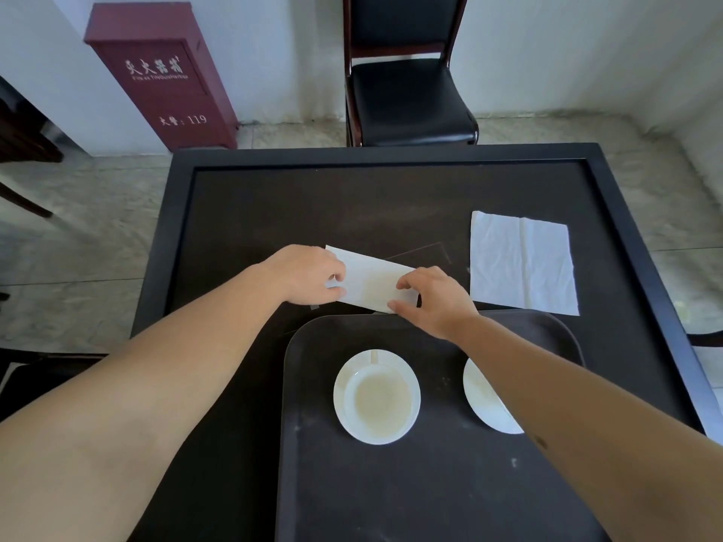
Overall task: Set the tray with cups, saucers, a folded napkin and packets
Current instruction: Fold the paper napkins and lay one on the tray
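Note:
A folded white napkin (371,281) lies on the dark table just beyond the tray's far rim. My left hand (309,273) pinches its left end and my right hand (432,299) pinches its right end. The dark tray (309,483) sits near me and carries a white cup on a white saucer (376,397). A second white saucer (483,404) on the tray is partly hidden under my right forearm. A second napkin (522,264), unfolded and flat, lies on the table to the right.
The dark table (274,197) has a raised black rim. A black chair (407,95) stands behind it. A red fire-extinguisher cabinet (164,76) leans by the wall at the back left. No packets are in view.

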Demonstrator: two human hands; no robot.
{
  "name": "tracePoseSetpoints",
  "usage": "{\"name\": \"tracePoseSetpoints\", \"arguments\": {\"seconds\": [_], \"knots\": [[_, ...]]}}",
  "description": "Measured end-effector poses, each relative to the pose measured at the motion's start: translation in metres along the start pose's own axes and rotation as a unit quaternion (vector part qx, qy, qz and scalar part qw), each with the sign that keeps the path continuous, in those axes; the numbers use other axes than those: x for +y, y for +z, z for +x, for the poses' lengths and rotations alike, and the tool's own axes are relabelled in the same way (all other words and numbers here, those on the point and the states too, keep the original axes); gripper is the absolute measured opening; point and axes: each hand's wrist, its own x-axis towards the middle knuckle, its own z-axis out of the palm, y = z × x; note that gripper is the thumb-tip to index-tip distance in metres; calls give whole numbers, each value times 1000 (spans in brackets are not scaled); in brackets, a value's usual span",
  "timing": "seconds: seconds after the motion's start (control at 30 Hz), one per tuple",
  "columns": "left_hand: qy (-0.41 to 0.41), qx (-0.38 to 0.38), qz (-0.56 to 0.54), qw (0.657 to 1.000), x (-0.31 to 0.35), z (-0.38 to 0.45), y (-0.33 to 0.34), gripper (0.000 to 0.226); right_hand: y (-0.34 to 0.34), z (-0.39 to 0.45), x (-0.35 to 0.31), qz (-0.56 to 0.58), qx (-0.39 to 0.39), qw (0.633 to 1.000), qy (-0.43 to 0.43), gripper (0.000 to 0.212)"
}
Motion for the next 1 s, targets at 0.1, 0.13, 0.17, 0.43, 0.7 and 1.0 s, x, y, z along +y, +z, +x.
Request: {"name": "tracePoseSetpoints", "arguments": {"seconds": [0.1, 0.13, 0.17, 0.43, 0.7, 1.0], "knots": [[-3, 90, -10, 996, 3, 10, 2, 32, 0, 7, 4, 15, 36, 999, 30, 43], [-6, 112, -12, 994, 3, 16, 2, 33, 0, 11, 6, 18, 50, 997, 50, 42], [-13, 120, -11, 993, 4, 22, 2, 35, 0, 15, 7, 15, 62, 995, 71, 41], [-49, 100, 8, 994, 1, 50, 7, 27, 0, 36, 9, 2, 51, 990, 133, 29], [-76, 106, -65, 989, -1, 34, 6, 9, -7, 31, 5, 109, 70, 982, 135, 10], [-88, 104, -200, 970, 16, -22, -24, 7, -28, 8, -22, 204, 4, 970, 131, 12]]}}
